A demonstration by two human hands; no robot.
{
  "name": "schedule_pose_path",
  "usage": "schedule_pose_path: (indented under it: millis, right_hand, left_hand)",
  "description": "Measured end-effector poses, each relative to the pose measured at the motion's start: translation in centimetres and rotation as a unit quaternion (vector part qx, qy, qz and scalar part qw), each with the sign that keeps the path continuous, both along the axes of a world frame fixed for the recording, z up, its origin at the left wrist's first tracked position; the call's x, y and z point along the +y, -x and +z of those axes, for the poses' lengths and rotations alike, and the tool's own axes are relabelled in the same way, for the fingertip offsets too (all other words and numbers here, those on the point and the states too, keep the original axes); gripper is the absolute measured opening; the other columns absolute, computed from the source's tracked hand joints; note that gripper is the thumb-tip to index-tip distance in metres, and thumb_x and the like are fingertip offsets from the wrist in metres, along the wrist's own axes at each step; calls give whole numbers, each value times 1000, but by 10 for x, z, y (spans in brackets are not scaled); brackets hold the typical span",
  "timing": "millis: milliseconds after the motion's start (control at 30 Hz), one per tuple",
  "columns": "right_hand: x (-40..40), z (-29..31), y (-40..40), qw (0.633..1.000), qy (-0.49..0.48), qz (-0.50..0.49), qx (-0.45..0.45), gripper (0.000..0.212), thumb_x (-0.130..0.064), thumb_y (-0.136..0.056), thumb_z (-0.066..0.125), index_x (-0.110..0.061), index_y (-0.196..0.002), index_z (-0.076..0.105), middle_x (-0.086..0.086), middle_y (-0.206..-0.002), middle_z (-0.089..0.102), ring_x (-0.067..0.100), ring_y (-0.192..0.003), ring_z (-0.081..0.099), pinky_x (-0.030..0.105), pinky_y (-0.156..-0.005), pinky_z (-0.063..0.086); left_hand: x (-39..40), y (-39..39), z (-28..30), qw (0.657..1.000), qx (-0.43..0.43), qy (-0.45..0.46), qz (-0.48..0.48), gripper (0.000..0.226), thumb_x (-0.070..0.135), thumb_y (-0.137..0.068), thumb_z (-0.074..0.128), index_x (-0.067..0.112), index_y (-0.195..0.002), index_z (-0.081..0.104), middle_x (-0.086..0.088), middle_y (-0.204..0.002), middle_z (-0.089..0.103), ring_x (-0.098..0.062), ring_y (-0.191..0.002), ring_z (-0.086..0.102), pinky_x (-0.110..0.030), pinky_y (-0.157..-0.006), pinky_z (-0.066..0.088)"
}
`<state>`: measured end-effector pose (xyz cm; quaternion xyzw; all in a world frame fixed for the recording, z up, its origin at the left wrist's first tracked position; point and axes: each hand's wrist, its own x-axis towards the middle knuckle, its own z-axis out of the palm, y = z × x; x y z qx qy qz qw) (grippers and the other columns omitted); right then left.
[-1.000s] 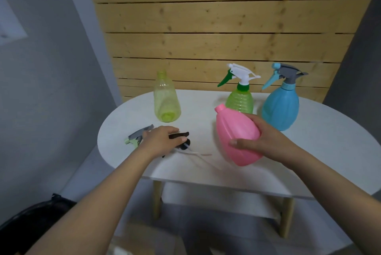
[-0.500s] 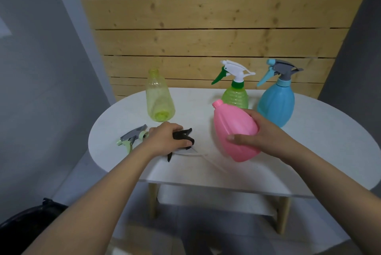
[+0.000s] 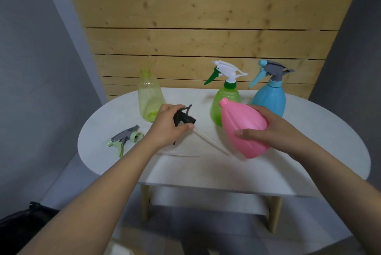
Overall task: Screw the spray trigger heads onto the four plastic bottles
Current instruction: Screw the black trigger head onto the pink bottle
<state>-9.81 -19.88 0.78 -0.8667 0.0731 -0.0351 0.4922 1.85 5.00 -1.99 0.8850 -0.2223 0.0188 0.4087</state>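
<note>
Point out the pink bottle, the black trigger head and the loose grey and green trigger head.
pink bottle (image 3: 243, 124), head view, on its side wall
black trigger head (image 3: 184, 119), head view, on its body
grey and green trigger head (image 3: 125, 137), head view, on its grey top

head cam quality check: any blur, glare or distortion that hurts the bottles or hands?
Head view: soft, even light with no harsh glare; wide-angle bending shows in the wall planks and table edge; pink bottle and both hands, left hand, right hand, are slightly soft; dip tube is faint against the white top.
</note>
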Motion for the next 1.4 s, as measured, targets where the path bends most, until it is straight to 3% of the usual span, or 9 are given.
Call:
schedule_pose_path:
  millis: [167,333,400,667,767,900,1100,1267,1400]
  right_hand:
    - [-18,5,9,998,24,40,40,75,-44,-58,81,-48,-123,43,-19,-109,54,7,-94,56,22,-63,48]
    - [-26,3,12,990,79,88,74,78,-29,-61,85,-47,-123,40,-17,-113,51,8,-97,54,21,-69,49]
    - [-28,1,13,989,77,98,78,79,-22,-63,85,-46,-124,41,-15,-116,50,9,-100,53,22,-70,50]
    - [-32,-2,14,989,53,121,66,82,-17,-62,85,-47,-123,41,-14,-120,48,11,-104,53,19,-68,52]
    - [-32,-2,14,989,54,121,61,81,-18,-61,86,-49,-122,41,-16,-119,48,9,-103,53,15,-63,51]
    - [-30,-2,13,988,59,129,57,82,-22,-60,85,-50,-122,40,-17,-120,46,10,-105,52,19,-68,51]
    - [-30,0,11,990,55,124,49,83,-17,-62,85,-47,-125,40,-17,-120,47,10,-105,51,22,-72,51]
    - [-29,0,11,989,53,130,54,83,-18,-63,85,-46,-126,39,-17,-120,46,12,-106,50,21,-72,51]
    - [-24,1,12,987,60,137,53,83,-30,-54,82,-49,-124,40,-17,-120,46,10,-107,50,20,-71,50]
  left_hand:
    - [17,-1,3,997,41,42,41,52,32,-74,74,18,-121,56,3,-110,59,-9,-95,53,-2,-67,37]
    - [37,-3,6,986,89,118,82,47,35,-77,70,18,-120,59,0,-115,65,-16,-109,57,-32,-96,44]
    - [41,-3,7,981,100,143,86,45,35,-78,69,18,-119,60,0,-114,67,-17,-109,58,-35,-98,44]
    - [35,0,9,976,104,178,65,33,32,-80,69,21,-110,63,4,-105,70,-13,-102,61,-26,-82,43]
    - [34,1,7,978,105,170,61,36,32,-78,70,21,-111,62,5,-107,69,-12,-104,60,-25,-86,43]
    - [31,1,5,980,104,155,67,40,35,-77,70,22,-114,61,3,-111,67,-13,-108,58,-31,-95,44]
    - [30,1,9,978,96,175,68,23,31,-79,69,28,-101,62,3,-105,69,-12,-102,60,-23,-81,43]
    - [31,0,9,977,100,173,72,28,31,-79,70,25,-105,62,3,-106,68,-14,-103,60,-24,-82,43]
    - [29,2,7,981,96,157,68,36,32,-77,72,25,-109,60,2,-111,66,-14,-105,59,-24,-85,42]
